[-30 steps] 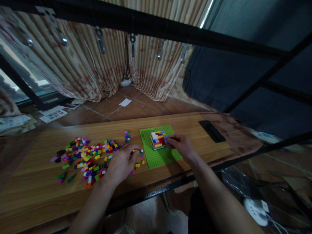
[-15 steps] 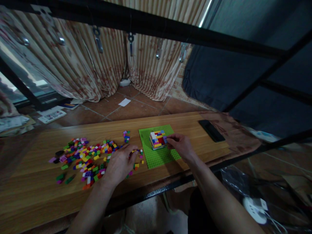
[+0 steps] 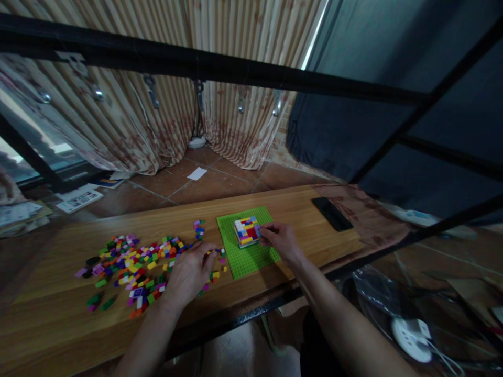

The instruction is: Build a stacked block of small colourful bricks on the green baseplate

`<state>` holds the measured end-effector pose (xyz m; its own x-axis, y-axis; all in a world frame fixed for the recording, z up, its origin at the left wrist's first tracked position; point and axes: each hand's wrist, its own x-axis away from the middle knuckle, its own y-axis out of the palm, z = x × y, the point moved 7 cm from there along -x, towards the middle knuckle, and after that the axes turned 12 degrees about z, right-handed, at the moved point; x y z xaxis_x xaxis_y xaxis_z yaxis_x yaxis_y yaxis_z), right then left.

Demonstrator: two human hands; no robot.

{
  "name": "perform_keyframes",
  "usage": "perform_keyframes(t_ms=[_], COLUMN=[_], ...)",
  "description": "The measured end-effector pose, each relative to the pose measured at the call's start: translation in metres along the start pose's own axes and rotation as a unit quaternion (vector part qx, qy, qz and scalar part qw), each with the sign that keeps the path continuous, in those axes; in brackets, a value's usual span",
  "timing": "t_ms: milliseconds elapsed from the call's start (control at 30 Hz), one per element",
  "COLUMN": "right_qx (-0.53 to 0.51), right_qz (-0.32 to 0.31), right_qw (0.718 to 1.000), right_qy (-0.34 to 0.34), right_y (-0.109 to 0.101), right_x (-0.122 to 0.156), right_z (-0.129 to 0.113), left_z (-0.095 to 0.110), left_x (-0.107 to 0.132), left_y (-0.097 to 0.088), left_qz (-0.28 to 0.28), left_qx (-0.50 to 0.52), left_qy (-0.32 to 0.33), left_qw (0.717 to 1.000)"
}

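Observation:
A green baseplate (image 3: pixel 251 256) lies on the wooden table (image 3: pixel 58 324). On it stands a small block of stacked bricks in many colours (image 3: pixel 245 230). My right hand (image 3: pixel 277 241) rests on the plate with its fingertips pinched against the block's right side. My left hand (image 3: pixel 188 272) lies palm down with fingers spread on the table, at the right edge of a spread of loose small bricks (image 3: pixel 129 262), fingertips touching a few of them.
A black phone (image 3: pixel 332 213) lies on the table to the right of the plate. A few bricks (image 3: pixel 198 229) sit apart near the plate's far left corner. Black frame bars cross the view overhead. A white power strip (image 3: pixel 412 340) lies on the floor at lower right.
The view has tilted up slightly, so everything sits a little lower and left in the picture. Both hands keep the same places on the bricks and the block.

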<state>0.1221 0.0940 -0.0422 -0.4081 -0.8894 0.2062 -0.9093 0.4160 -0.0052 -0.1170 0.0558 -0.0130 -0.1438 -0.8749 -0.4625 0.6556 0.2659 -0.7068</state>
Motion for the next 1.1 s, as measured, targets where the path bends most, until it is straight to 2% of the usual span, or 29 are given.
perform_keyframes(t_ms=[167, 267, 400, 500, 567, 667, 767, 833, 933, 1100], right_qx=[-0.022, -0.019, -0.017, 0.028, 0.077, 0.134, 0.176, 0.220, 0.299, 0.361], right_qz=[-0.035, -0.002, 0.086, 0.111, 0.094, 0.036, -0.005, -0.014, -0.024, -0.041], right_qw=[0.999, 1.000, 0.994, 0.979, 0.960, 0.918, 0.875, 0.846, 0.807, 0.777], right_qy=[0.028, 0.025, -0.061, -0.168, -0.251, -0.373, -0.452, -0.486, -0.509, -0.514], right_y=[0.001, -0.009, -0.022, -0.016, -0.005, 0.015, 0.027, 0.032, 0.036, 0.038], right_x=[0.001, -0.003, -0.006, 0.005, 0.020, 0.045, 0.057, 0.056, 0.047, 0.036], right_z=[0.002, -0.001, -0.020, -0.037, -0.046, -0.055, -0.056, -0.054, -0.045, -0.034], left_z=[-0.002, -0.007, -0.021, -0.039, -0.050, -0.069, -0.088, -0.094, -0.090, -0.072], left_x=[-0.001, -0.003, -0.007, -0.008, -0.006, -0.001, 0.006, 0.010, 0.010, 0.005], left_y=[-0.002, -0.011, -0.031, -0.053, -0.066, -0.078, -0.085, -0.085, -0.078, -0.059], left_qz=[-0.001, 0.011, 0.038, 0.078, 0.084, 0.055, 0.028, 0.016, 0.000, -0.022], left_qx=[-0.007, -0.003, -0.007, -0.039, -0.053, -0.077, -0.094, -0.101, -0.114, -0.170], left_qy=[0.000, -0.015, -0.039, -0.075, -0.095, -0.128, -0.173, -0.186, -0.175, -0.155], left_qw=[1.000, 1.000, 0.999, 0.993, 0.990, 0.987, 0.980, 0.977, 0.978, 0.973])
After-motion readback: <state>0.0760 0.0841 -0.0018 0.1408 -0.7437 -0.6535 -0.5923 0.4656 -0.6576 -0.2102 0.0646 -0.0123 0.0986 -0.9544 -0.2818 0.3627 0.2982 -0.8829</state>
